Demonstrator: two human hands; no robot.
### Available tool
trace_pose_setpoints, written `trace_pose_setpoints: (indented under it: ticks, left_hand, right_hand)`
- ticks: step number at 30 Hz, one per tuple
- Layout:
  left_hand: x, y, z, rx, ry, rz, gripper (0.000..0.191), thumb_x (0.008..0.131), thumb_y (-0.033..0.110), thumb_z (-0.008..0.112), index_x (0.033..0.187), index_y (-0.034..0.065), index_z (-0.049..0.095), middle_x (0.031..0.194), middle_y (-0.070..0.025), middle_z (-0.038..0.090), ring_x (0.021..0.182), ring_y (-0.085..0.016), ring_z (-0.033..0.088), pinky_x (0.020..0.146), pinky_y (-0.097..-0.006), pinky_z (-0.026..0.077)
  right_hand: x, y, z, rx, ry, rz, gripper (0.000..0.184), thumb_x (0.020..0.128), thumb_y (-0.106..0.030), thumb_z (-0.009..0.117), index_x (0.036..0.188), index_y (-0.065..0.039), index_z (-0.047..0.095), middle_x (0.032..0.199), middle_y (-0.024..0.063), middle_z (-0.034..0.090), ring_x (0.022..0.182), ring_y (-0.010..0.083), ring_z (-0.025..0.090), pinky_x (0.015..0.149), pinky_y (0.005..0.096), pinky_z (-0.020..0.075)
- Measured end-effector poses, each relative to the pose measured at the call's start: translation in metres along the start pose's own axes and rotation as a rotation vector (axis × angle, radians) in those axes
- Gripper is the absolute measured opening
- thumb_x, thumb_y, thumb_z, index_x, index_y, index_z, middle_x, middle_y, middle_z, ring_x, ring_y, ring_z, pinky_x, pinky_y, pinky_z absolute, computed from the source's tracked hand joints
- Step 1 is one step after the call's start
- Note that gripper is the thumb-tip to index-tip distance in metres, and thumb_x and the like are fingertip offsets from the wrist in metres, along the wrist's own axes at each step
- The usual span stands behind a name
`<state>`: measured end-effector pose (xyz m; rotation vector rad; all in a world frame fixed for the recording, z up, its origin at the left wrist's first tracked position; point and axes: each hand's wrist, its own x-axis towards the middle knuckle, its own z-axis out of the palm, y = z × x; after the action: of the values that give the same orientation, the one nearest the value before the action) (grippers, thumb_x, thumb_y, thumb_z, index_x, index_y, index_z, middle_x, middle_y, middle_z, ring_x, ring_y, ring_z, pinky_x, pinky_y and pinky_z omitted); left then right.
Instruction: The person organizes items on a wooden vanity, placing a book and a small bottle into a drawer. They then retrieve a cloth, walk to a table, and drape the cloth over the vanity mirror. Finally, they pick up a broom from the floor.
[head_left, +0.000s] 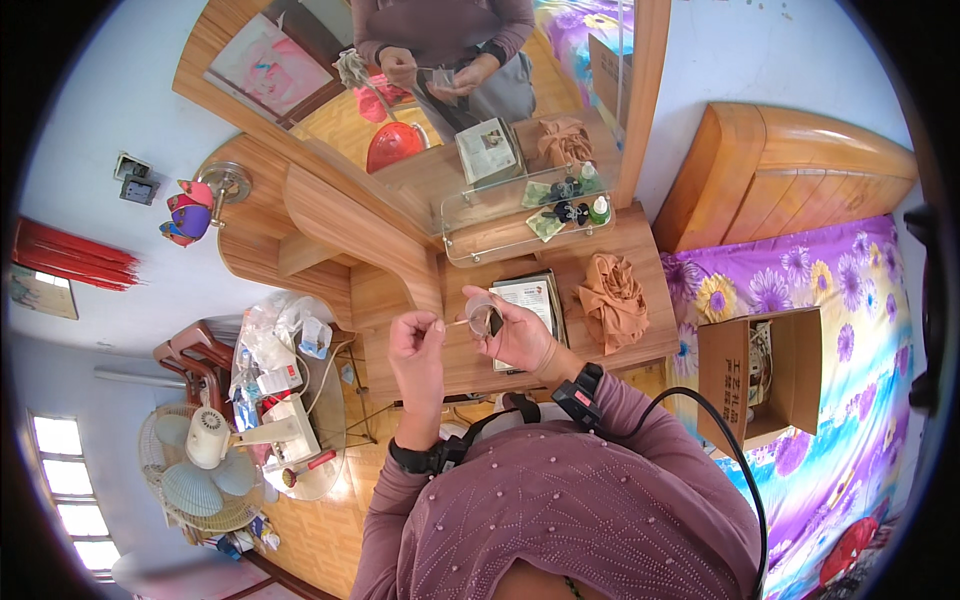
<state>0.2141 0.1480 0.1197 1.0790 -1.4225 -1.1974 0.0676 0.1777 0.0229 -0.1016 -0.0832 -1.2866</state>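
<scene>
My right hand (517, 330) holds a small clear plastic cup (481, 315), tipped so that its round mouth shows; something dark is at the cup's side by the palm. Between the thumb and fingers of my left hand (418, 345) is a thin wooden stick (456, 323), whose far end reaches the cup. Whether the stick touches the cup's inside I cannot tell. Below both hands lies the wooden dressing table (465, 375). A stack of printed papers (525, 296) rests there, partly behind my right hand, with a crumpled brown cloth (613, 300) to its right.
Under the mirror (450, 157), a glass shelf (487, 244) bears a green bottle (599, 211) and a small packet (545, 224). A cluttered side table (330, 480) and a fan (196, 480) stand left. An open cardboard box (795, 375) sits on the bed (847, 300) at right.
</scene>
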Motion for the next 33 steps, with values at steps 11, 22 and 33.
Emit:
trace_pose_setpoints:
  ticks: [11,22,33]
  left_hand:
    - [-0.009,0.004,0.004,0.541,-0.120,0.574,0.017,0.077,-0.006,0.068,0.090,0.0028,0.061,0.085,-0.0089,0.060,0.077,-0.020,0.059,0.068,-0.0286,0.047]
    - [0.001,-0.021,0.002,0.515,-0.286,0.493,0.031,0.075,-0.001,0.071,0.104,0.0037,0.061,0.100,-0.0108,0.062,0.093,-0.023,0.059,0.080,-0.0338,0.047]
    - [0.002,-0.075,-0.011,0.502,-0.501,0.036,0.052,0.075,0.004,0.073,0.124,0.0049,0.055,0.111,-0.0101,0.063,0.096,-0.019,0.060,0.085,-0.0307,0.048]
  right_hand:
    - [-0.003,0.003,0.002,-0.068,0.052,-0.014,0.047,0.099,-0.031,0.044,0.141,-0.011,0.040,0.117,0.0101,0.062,0.099,0.0169,0.059,0.078,0.0308,0.0481]
    - [-0.007,0.008,-0.026,0.004,0.091,-0.022,0.045,0.098,-0.030,0.048,0.138,-0.011,0.042,0.114,0.0062,0.061,0.090,0.0149,0.060,0.080,0.0299,0.0502]
    - [-0.032,0.015,-0.041,-0.266,0.265,0.040,0.041,0.098,-0.032,0.050,0.133,-0.011,0.048,0.111,0.0017,0.061,0.091,0.0117,0.061,0.077,0.0269,0.0505]
